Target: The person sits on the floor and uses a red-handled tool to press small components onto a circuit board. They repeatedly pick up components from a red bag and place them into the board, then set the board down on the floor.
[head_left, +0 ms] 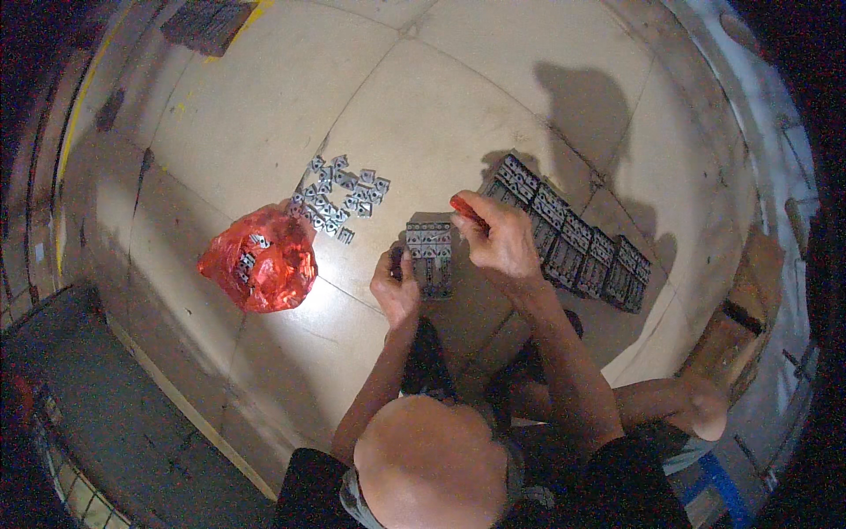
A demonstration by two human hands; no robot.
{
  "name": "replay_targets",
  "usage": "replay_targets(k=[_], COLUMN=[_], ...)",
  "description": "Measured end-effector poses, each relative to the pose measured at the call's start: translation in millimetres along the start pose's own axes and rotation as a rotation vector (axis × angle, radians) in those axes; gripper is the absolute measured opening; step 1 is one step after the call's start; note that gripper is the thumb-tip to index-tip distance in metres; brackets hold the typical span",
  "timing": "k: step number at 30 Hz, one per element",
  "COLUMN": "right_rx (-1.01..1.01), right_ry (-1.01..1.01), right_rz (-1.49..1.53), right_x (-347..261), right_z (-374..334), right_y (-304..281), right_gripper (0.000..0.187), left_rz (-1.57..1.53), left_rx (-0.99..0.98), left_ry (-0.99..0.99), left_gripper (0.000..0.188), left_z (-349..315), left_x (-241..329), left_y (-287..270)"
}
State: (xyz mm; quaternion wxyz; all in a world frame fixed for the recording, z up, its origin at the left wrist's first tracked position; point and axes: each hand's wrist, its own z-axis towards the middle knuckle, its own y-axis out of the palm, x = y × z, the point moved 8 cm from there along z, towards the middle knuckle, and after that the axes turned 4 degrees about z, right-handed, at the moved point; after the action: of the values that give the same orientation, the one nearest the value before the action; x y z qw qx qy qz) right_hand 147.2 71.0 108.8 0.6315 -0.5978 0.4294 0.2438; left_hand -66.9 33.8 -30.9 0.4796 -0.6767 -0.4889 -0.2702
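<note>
Left hand (pixel 396 286) clamped on the near left edge of a grey terminal block (pixel 430 256) lying flat on the floor (pixel 264 115), long axis running away from the body. Right hand (pixel 502 242) closed round a red-handled screwdriver (pixel 465 210) over the block's far end. Nearby: row of similar blocks (pixel 573 236), loose metal clips (pixel 342 196), red plastic bag (pixel 261 258).

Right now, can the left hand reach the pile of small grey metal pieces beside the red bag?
Probably yes. The left hand holds the grey block, and bare floor lies between it and the small metal pieces. Nothing blocks the way, but it must release the block first.
</note>
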Motion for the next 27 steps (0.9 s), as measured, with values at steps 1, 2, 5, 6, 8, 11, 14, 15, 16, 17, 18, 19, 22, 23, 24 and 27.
replay_targets(k=[1, 2, 5, 6, 8, 11, 14, 15, 16, 17, 18, 19, 22, 23, 24, 27], right_rx=[-0.009, -0.019, -0.034, -0.031, -0.03, -0.054, -0.163, -0.23, -0.288, -0.324, -0.351, -0.351, -0.312, -0.286, -0.26, -0.225], right_ry=[0.009, 0.022, 0.055, 0.062, 0.067, 0.04, -0.091, -0.182, -0.265, -0.26, -0.245, -0.257, -0.244, -0.286, -0.354, -0.373], right_rz=[-0.002, 0.006, 0.017, 0.012, 0.008, 0.008, -0.045, -0.097, -0.144, -0.222, -0.296, -0.356, -0.467, -0.47, -0.457, -0.338], right_x=[0, 1, 3, 3, 4, 0, -17, -27, -36, -38, -40, -43, -42, -42, -42, -31], right_z=[0, 0, -2, -3, -3, 0, 5, 5, 4, 4, 4, 4, 5, 6, 8, 11], right_y=[1, 2, 4, 5, 6, 8, 14, 18, 22, 27, 33, 38, 50, 52, 52, 57], right_gripper=[0.026, 0.026, 0.026, 0.026, 0.025, 0.023, 0.022, 0.022, 0.021, 0.022, 0.022, 0.023, 0.027, 0.028, 0.029, 0.03], left_rz=[-0.013, -0.026, 0.001, 0.003, 0.012, -0.024, -0.081, -0.096, -0.111, -0.126, -0.086, -0.045, 0.061, 0.089, 0.143, 0.247], left_rx=[-0.001, -0.006, -0.021, -0.028, -0.04, -0.049, -0.091, -0.09, -0.09, -0.091, -0.068, -0.045, -0.011, -0.023, -0.028, -0.03], left_ry=[0.009, 0.016, 0.013, 0.022, 0.028, 0.049, 0.011, 0.028, 0.047, 0.066, 0.07, 0.073, 0.156, 0.184, 0.219, 0.304], left_gripper=[0.027, 0.028, 0.029, 0.029, 0.029, 0.029, 0.031, 0.031, 0.033, 0.034, 0.038, 0.042, 0.059, 0.064, 0.07, 0.077], left_z=[-1, -1, -1, -1, -1, -2, -7, -8, -8, -9, -12, -15, -26, -28, -31, -36], left_x=[0, 0, 0, 1, 2, 3, -5, -5, -5, -5, -5, -5, 8, 13, 19, 34], left_y=[0, 0, 1, 1, 1, 0, -1, -1, 0, 1, 1, 1, 7, 9, 11, 12])
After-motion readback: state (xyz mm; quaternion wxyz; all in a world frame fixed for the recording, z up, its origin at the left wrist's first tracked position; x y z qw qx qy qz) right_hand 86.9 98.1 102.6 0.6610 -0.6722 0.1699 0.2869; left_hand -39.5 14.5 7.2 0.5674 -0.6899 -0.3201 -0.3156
